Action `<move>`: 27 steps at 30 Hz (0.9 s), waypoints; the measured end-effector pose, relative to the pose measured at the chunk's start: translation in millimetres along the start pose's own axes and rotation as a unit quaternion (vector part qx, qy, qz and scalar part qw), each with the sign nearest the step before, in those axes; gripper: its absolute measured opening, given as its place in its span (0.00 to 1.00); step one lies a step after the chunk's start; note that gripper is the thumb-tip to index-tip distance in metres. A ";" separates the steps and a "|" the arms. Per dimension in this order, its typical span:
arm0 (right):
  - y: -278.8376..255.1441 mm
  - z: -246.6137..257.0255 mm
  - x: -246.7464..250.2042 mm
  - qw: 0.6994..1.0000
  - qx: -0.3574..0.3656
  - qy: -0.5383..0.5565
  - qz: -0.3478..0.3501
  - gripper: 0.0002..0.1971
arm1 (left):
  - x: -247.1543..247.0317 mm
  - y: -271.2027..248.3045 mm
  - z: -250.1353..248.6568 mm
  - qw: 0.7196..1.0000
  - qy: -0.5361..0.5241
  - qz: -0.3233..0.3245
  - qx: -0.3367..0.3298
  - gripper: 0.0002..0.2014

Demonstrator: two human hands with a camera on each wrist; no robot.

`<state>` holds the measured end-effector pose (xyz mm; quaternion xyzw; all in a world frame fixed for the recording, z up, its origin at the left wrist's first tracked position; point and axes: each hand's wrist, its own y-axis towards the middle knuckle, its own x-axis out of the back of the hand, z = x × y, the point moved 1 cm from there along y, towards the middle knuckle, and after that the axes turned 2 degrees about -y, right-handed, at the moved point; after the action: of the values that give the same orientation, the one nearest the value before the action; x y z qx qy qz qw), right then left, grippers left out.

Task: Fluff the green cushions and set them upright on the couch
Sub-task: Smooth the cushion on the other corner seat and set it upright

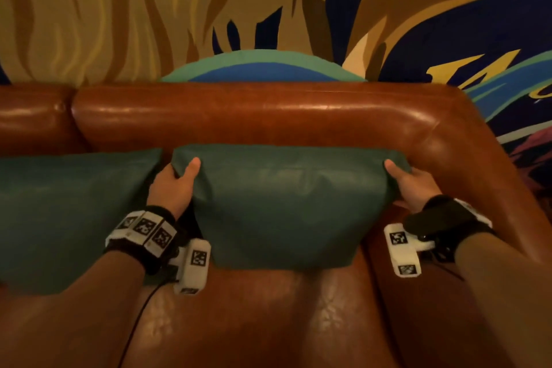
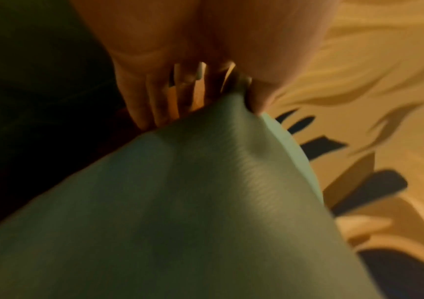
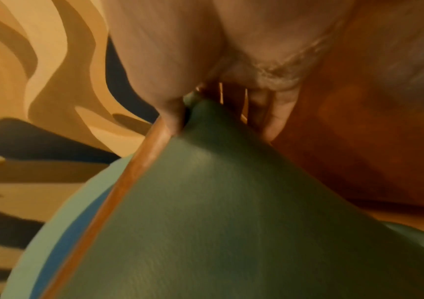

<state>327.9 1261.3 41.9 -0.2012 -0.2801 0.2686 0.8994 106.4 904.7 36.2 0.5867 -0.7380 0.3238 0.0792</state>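
Head: both hands (image 1: 173, 185) pinch cushion (image 1: 286, 206) top corners

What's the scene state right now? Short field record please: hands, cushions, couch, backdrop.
left hand: grips the top left corner of the right cushion, thumb in front
right hand: grips that cushion's top right corner
right cushion: upright against the couch back
left cushion: beside it, leaning on the couch back, no hand on it
couch: brown leather
wall: painted mural behind the couch
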 end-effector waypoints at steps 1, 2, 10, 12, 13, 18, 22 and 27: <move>1.2 -2.9 0.9 0.995 0.032 -0.094 -0.025 0.17 | -1.6 -5.3 -3.4 0.998 0.062 -0.010 -0.022 0.28; -1.8 -1.5 1.6 0.979 0.070 -0.184 -0.055 0.18 | -2.3 -7.4 -4.7 0.992 0.113 -0.028 -0.042 0.24; 9.9 9.5 0.3 0.949 0.094 -0.268 -0.136 0.21 | -17.7 -14.7 -20.4 0.978 0.199 -0.059 -0.019 0.19; 12.3 11.4 1.4 0.946 0.104 -0.278 -0.127 0.21 | -17.6 -12.0 -20.0 0.979 0.189 -0.070 -0.015 0.20; 13.0 10.9 2.8 0.943 0.111 -0.289 -0.120 0.21 | -17.3 -12.5 -18.8 0.980 0.191 -0.063 -0.010 0.21; -14.3 23.9 10.9 0.906 0.271 -0.278 -0.168 0.20 | -8.4 -26.0 -24.1 0.985 0.138 -0.101 -0.028 0.20; -68.6 30.4 -68.2 0.777 0.527 -0.336 -0.067 0.22 | -53.9 -67.2 -56.9 0.892 0.222 -0.105 -0.379 0.23; -40.9 21.1 -117.0 0.652 0.502 -0.564 0.076 0.30 | -115.2 -45.3 -47.9 0.795 0.468 0.068 -0.379 0.30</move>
<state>248.3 1164.3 32.6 0.4505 -0.5397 0.4970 0.5087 169.8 1021.3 33.6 0.2352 -0.7125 0.2575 0.6089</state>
